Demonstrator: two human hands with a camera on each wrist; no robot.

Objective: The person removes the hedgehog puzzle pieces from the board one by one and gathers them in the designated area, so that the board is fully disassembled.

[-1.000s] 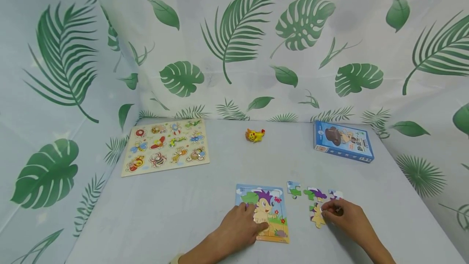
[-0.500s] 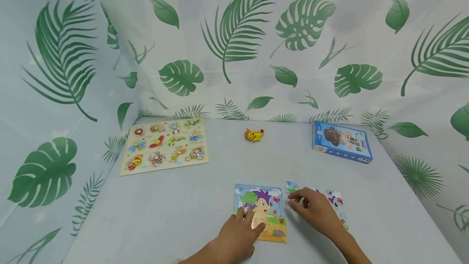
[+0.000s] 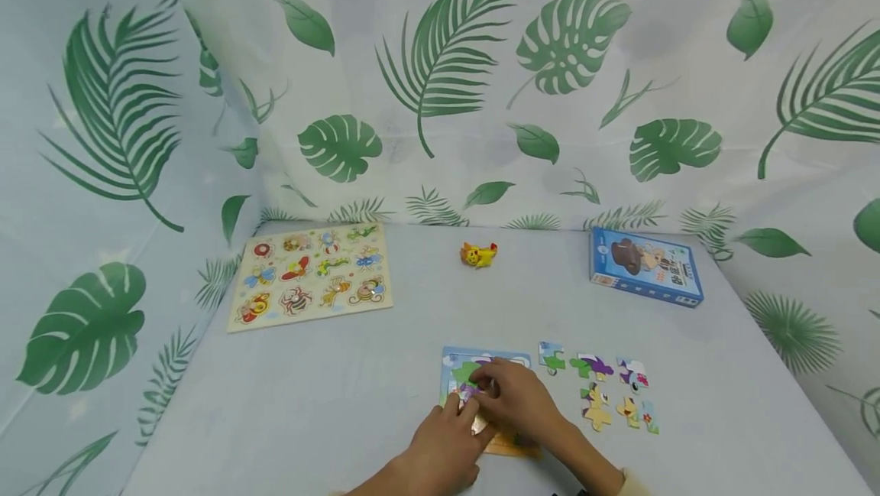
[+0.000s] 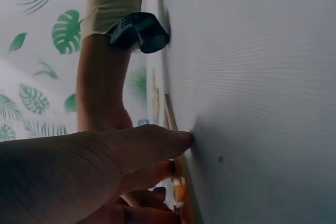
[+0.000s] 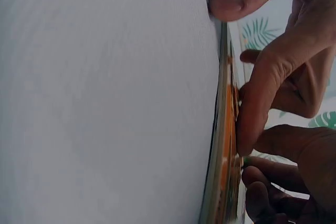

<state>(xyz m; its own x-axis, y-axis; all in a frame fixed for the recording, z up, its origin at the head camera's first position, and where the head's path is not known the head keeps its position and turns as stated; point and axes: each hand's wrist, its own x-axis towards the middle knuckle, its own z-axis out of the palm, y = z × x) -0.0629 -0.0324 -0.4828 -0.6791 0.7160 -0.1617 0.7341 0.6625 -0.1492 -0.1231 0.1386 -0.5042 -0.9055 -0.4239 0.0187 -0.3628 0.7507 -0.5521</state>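
In the head view my left hand [image 3: 443, 442] lies over the lower left of a hedgehog jigsaw board [image 3: 450, 354], fingertips resting on it. The left wrist view has this hand [image 4: 105, 166] with its thumb out straight near the board's edge. My right hand [image 3: 519, 400] is above the board's middle, thumb and forefinger pinched close beside the left fingers. In the right wrist view, a bit of green puzzle piece [image 5: 247, 160] shows at the right hand's [image 5: 294, 174] fingertips; the rest is hidden. Both hands cover much of the picture.
Several loose puzzle pieces [image 3: 596, 406] lie right of the board. Farther back are a wooden insect peg puzzle [image 3: 309, 312] at left, a small yellow toy figure [image 3: 477, 254] mid-table and a blue box [image 3: 646, 263] at right. Leaf-print cloth [image 3: 447, 175] hangs behind.
My right hand has moved left from the loose pieces, passing over them, to the board beside the left hand. The left hand has stayed on the board, shifting slightly.
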